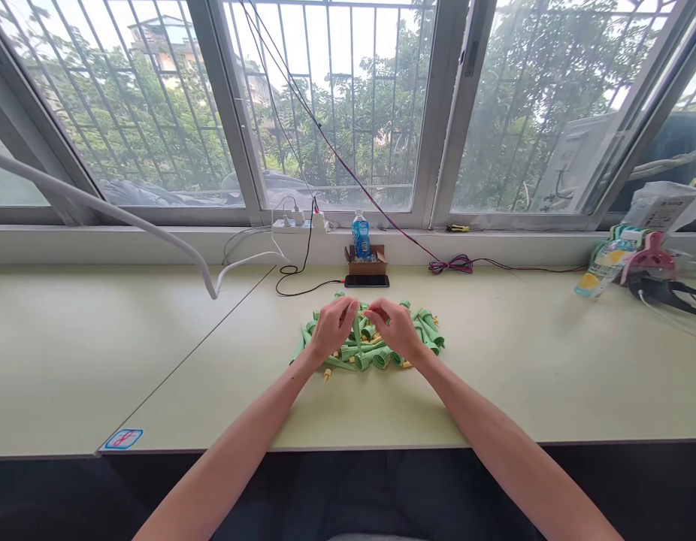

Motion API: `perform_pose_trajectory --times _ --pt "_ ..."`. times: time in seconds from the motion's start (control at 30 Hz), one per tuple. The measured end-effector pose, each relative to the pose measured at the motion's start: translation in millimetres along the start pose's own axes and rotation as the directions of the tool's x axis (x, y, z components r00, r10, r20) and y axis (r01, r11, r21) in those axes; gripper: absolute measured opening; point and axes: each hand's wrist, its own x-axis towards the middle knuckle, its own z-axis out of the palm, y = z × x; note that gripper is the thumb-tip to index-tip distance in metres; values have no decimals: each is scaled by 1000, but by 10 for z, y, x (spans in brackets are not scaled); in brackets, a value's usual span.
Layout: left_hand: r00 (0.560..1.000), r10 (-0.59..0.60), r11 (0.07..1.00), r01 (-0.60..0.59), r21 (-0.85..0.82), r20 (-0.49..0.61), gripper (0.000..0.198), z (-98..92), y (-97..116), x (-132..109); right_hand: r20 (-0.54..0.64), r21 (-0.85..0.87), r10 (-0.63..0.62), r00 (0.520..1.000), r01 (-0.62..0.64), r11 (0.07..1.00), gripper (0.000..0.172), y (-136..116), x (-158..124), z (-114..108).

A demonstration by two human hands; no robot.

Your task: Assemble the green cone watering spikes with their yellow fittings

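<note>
A heap of green cone-shaped plastic pieces (427, 330) with small yellow bits lies in the middle of the pale table (494, 376). Both my hands hover over the heap. My left hand (332, 328) has its fingers curled and pinched toward the centre. My right hand (396, 327) is likewise curled, its fingertips meeting the left hand's over one upright green cone (356, 330). Which fingers actually grip it is too small to see.
Behind the heap lie a black phone (367, 281), a small cardboard box (366, 264) and a blue-labelled bottle (360, 234). Cables (303, 278) run from a power strip (300, 222) on the sill. Bags and packets (641, 259) sit at the far right. A white cable (156, 229) crosses the left.
</note>
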Motion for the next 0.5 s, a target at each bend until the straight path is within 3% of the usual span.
perform_pose_trajectory --times 0.5 --pt "1000 -2 1000 2 3 -13 34 -13 27 7 24 -20 -18 1000 18 1000 28 3 3 3"
